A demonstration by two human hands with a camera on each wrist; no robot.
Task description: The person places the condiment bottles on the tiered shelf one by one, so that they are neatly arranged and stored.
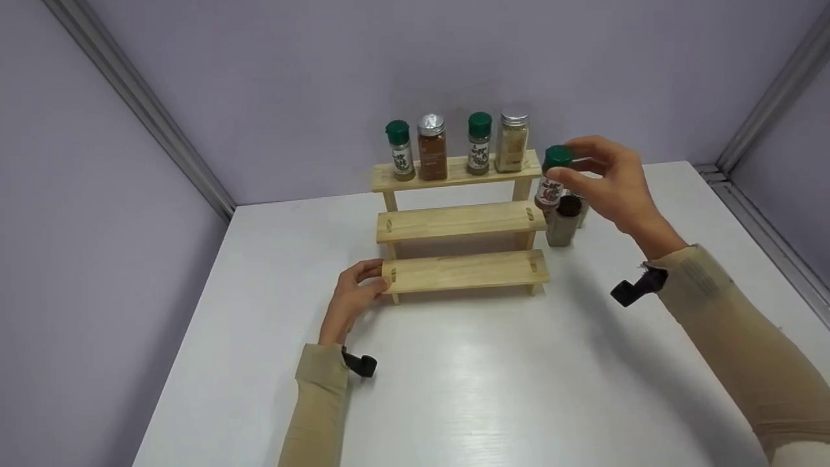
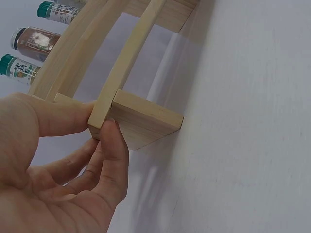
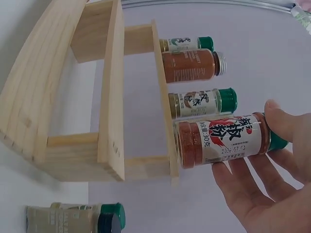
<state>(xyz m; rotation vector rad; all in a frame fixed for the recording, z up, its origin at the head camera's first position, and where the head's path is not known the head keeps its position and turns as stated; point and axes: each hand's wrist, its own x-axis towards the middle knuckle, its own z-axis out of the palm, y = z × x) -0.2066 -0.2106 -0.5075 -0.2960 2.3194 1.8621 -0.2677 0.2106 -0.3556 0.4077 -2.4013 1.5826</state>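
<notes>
My right hand (image 1: 613, 185) holds a spice jar (image 3: 228, 139) of red powder by its green cap and upper body, in the air at the right of the wooden three-tier rack (image 1: 463, 272). My left hand (image 1: 356, 290) pinches the left end of the rack's lowest shelf (image 2: 114, 73) between thumb and fingers. On the top shelf stand a green-capped jar (image 1: 402, 152), a silver-capped jar of red-brown powder (image 1: 433, 149), another green-capped jar (image 1: 479, 144) and a silver-capped jar of pale powder (image 1: 513, 141). The middle and lowest shelves bear no jars.
On the white table (image 1: 454, 389), a dark-capped jar (image 1: 563, 222) stands right of the rack. A green-capped jar (image 3: 112, 209) is close behind it, partly hidden. A pale wall (image 1: 311, 84) rises behind the rack.
</notes>
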